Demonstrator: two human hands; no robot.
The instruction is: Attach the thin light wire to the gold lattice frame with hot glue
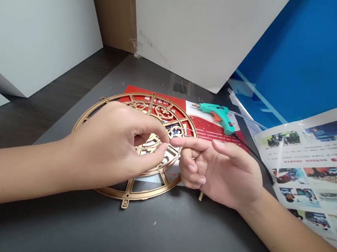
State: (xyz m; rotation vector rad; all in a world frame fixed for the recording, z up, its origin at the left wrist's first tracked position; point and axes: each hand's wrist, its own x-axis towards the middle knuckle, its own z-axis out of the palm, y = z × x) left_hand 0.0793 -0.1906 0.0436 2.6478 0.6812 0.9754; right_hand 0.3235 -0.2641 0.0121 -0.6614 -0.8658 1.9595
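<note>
A round gold openwork frame lies flat on the dark table, partly over a red printed sheet. Above it, my left hand pinches thumb and forefinger together right at the tip of my right forefinger. My right hand points that forefinger leftward with its other fingers curled in. What the left pinch holds, if anything, is too small to make out. A teal glue gun rests on the red sheet behind my right hand, its black cord trailing right.
A printed poster under clear film covers the right side. White boards, a cardboard sheet and a blue panel stand along the back. Dark table surface runs to the near edge.
</note>
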